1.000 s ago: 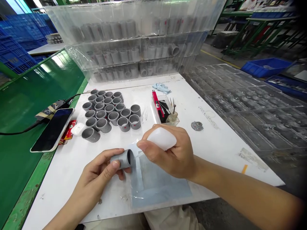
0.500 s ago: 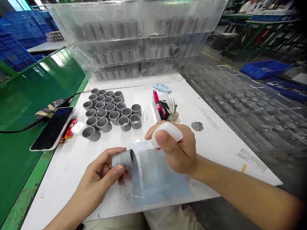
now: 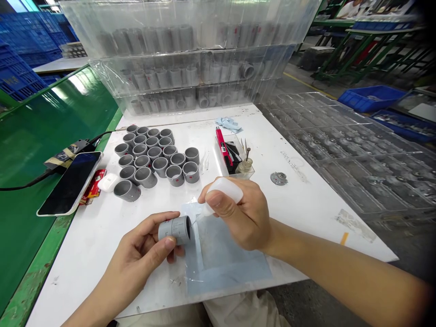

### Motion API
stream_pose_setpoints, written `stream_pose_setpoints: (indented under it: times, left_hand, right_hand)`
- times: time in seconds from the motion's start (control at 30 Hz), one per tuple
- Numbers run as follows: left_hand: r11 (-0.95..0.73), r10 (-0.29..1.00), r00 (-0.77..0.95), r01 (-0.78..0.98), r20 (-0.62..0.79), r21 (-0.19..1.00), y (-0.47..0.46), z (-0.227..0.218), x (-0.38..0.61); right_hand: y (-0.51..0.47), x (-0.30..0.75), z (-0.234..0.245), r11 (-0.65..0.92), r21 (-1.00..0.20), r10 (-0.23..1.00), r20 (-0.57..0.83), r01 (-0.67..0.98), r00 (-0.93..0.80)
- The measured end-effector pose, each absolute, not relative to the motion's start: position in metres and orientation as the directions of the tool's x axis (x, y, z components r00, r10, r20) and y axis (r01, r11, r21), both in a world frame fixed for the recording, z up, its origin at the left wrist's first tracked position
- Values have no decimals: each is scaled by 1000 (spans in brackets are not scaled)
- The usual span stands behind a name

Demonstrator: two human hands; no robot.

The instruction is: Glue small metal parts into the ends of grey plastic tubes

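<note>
My left hand (image 3: 143, 259) grips a short grey tube (image 3: 175, 230), lying on its side with its open end facing right. My right hand (image 3: 241, 218) is closed round a white squeeze bottle (image 3: 223, 190), whose thin nozzle points down-left at the tube's open end. Both hands hover over a bluish plastic sheet (image 3: 225, 259) on the white table (image 3: 306, 204). A cluster of several grey tubes (image 3: 155, 156) stands upright behind the hands.
A small clear tray (image 3: 235, 156) holds a red pen and small tools. A phone (image 3: 70, 184) on a cable lies at the left edge beside a green conveyor belt (image 3: 41, 131). Stacked clear bins (image 3: 190, 59) of grey tubes stand behind. Clear moulded trays (image 3: 357, 150) lie to the right.
My right hand has turned the white bottle over, drawn the nozzle back a little and brought it again to the tube's mouth. My left hand has rotated the tube slightly.
</note>
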State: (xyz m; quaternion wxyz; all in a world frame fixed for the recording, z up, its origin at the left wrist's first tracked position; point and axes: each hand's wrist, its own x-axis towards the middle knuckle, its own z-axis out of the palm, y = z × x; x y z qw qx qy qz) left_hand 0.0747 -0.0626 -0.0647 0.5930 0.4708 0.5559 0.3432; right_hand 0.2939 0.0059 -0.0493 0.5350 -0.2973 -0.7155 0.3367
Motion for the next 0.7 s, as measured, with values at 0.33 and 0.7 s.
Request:
stream_pose_setpoints:
  times: [0.33, 0.7]
  left_hand:
    - [330, 926, 154, 117, -345, 937, -62, -66, 73]
    - [340, 927, 132, 99, -351, 935, -62, -64, 75]
  right_hand:
    - [6, 292, -50, 596, -803, 776, 569, 20, -274]
    - [6, 292, -50, 540, -842, 819, 521, 15, -242]
